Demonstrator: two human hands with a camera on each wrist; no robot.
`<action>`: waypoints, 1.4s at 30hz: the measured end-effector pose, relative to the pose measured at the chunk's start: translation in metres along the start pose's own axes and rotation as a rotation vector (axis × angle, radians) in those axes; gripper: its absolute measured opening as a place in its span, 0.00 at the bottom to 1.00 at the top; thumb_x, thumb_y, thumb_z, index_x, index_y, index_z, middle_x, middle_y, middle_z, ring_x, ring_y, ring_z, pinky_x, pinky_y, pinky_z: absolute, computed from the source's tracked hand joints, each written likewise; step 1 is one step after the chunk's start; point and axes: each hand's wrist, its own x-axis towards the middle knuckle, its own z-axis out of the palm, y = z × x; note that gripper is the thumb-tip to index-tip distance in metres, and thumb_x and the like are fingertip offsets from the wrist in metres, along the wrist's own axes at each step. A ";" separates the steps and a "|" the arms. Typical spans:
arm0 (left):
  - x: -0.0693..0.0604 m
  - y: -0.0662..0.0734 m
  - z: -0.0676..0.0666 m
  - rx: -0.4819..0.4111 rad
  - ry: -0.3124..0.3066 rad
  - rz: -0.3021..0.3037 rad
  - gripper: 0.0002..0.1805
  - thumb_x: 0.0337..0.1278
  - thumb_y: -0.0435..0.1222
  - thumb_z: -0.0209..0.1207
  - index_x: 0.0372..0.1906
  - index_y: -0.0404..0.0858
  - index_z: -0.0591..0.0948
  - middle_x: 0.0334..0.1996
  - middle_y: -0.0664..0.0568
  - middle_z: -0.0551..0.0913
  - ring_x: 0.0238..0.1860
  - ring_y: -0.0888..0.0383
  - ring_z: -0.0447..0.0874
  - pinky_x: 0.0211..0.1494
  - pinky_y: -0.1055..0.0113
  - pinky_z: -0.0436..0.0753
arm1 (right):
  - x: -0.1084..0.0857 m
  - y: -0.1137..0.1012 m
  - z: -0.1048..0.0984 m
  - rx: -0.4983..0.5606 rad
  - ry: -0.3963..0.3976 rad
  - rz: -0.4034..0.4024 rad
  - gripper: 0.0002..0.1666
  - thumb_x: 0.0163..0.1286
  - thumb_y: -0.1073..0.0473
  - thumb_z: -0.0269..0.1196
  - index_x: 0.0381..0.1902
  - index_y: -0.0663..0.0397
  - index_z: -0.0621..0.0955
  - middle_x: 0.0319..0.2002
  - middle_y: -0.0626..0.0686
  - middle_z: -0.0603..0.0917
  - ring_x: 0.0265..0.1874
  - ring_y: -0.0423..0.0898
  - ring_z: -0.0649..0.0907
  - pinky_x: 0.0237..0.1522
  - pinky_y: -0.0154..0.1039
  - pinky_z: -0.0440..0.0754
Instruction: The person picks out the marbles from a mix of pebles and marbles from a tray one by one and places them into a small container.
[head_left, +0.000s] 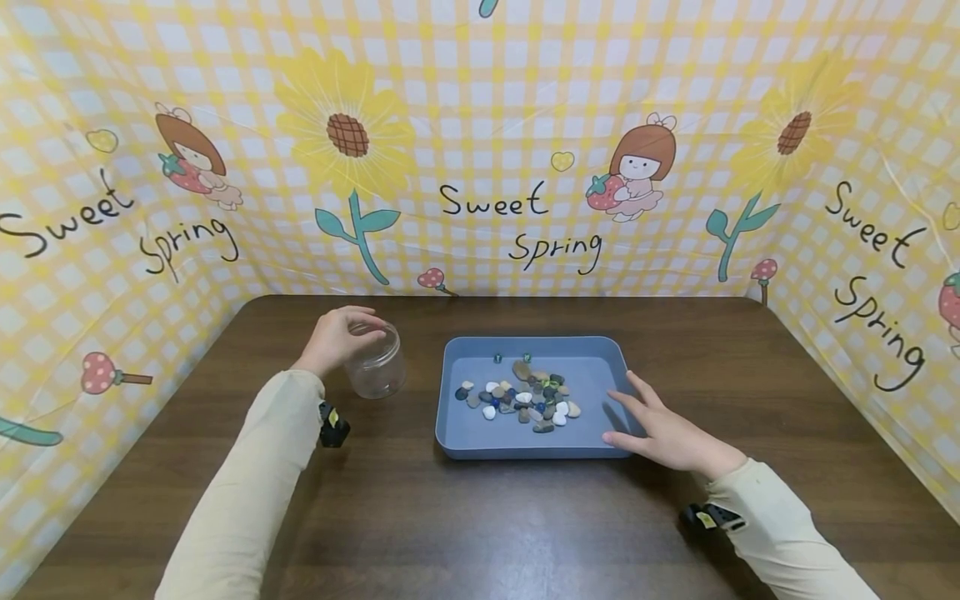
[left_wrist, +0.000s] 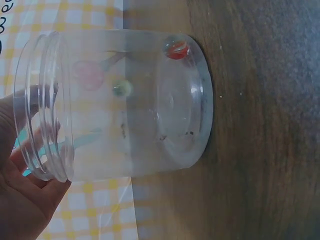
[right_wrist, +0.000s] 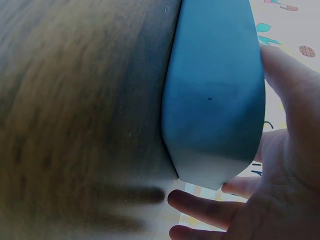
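My left hand [head_left: 333,340] is at the mouth of a clear, lidless jar [head_left: 377,379] standing upright on the table. Its fingers are loosely extended and seen partly through the threaded rim in the left wrist view; nothing shows between them. A red-and-white marble [left_wrist: 176,48] lies at the jar's bottom, while a blurred greenish marble [left_wrist: 121,88] appears higher up inside. Fingers spread, my right hand [head_left: 667,429] is at the right edge of a blue-grey tray [head_left: 532,454]. Pebbles [head_left: 523,398] of several colours lie in the tray, with some blue and green glass pieces among them.
Two small greenish marbles [head_left: 498,358] sit apart near the tray's back wall. The brown wooden table [head_left: 465,533] is bounded at the back and sides by yellow checked cloth [head_left: 480,100]. A dark device [head_left: 333,425] is strapped at each wrist.
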 end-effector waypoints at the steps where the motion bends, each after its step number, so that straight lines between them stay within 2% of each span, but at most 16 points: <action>1: 0.000 0.000 0.000 -0.001 0.004 0.006 0.14 0.57 0.38 0.61 0.45 0.34 0.83 0.60 0.37 0.74 0.64 0.39 0.66 0.67 0.43 0.64 | 0.000 0.000 0.000 -0.001 0.000 0.001 0.46 0.65 0.36 0.55 0.69 0.59 0.60 0.73 0.67 0.41 0.65 0.68 0.64 0.56 0.62 0.72; 6: 0.002 0.007 0.001 -0.027 0.048 0.056 0.14 0.58 0.39 0.61 0.44 0.35 0.83 0.58 0.40 0.77 0.63 0.43 0.69 0.64 0.47 0.69 | 0.000 0.000 0.000 -0.003 -0.001 0.007 0.46 0.64 0.35 0.55 0.69 0.59 0.60 0.73 0.66 0.41 0.65 0.68 0.64 0.56 0.62 0.72; 11: 0.006 0.031 0.006 -0.064 0.064 0.127 0.14 0.57 0.41 0.62 0.44 0.36 0.84 0.58 0.42 0.77 0.63 0.45 0.70 0.64 0.48 0.70 | 0.000 0.001 0.000 0.000 -0.003 0.009 0.46 0.64 0.35 0.55 0.70 0.59 0.60 0.73 0.66 0.41 0.65 0.68 0.63 0.57 0.63 0.71; 20: 0.015 0.084 0.026 -0.200 -0.045 0.208 0.13 0.54 0.40 0.64 0.43 0.39 0.84 0.58 0.46 0.77 0.64 0.49 0.70 0.68 0.52 0.67 | 0.000 0.003 0.000 0.003 -0.001 0.005 0.46 0.65 0.36 0.55 0.70 0.59 0.60 0.73 0.66 0.41 0.65 0.68 0.64 0.57 0.62 0.71; 24: 0.021 0.102 0.037 -0.209 -0.083 0.251 0.12 0.54 0.40 0.64 0.42 0.40 0.84 0.57 0.47 0.78 0.63 0.50 0.72 0.69 0.53 0.67 | 0.000 0.003 0.000 0.006 -0.003 0.002 0.46 0.65 0.36 0.55 0.70 0.60 0.60 0.73 0.67 0.41 0.65 0.68 0.64 0.56 0.62 0.72; 27: 0.024 0.112 0.045 -0.201 -0.114 0.279 0.12 0.54 0.40 0.64 0.42 0.41 0.85 0.57 0.47 0.79 0.63 0.51 0.72 0.69 0.53 0.67 | 0.000 0.002 0.000 0.008 -0.004 0.000 0.45 0.65 0.37 0.55 0.70 0.60 0.60 0.73 0.67 0.41 0.65 0.68 0.64 0.56 0.62 0.72; 32: 0.029 0.126 0.059 -0.185 -0.179 0.287 0.12 0.54 0.41 0.63 0.42 0.42 0.85 0.56 0.48 0.79 0.63 0.52 0.72 0.68 0.54 0.69 | 0.000 0.002 -0.001 0.009 -0.004 0.001 0.45 0.65 0.36 0.55 0.70 0.59 0.60 0.73 0.66 0.40 0.65 0.68 0.64 0.56 0.62 0.72; 42: 0.042 0.140 0.088 -0.187 -0.256 0.286 0.12 0.55 0.42 0.63 0.43 0.42 0.85 0.56 0.50 0.79 0.62 0.54 0.73 0.67 0.56 0.70 | 0.001 0.004 0.001 0.004 0.002 0.001 0.45 0.65 0.36 0.55 0.70 0.58 0.60 0.73 0.65 0.40 0.65 0.67 0.65 0.56 0.61 0.72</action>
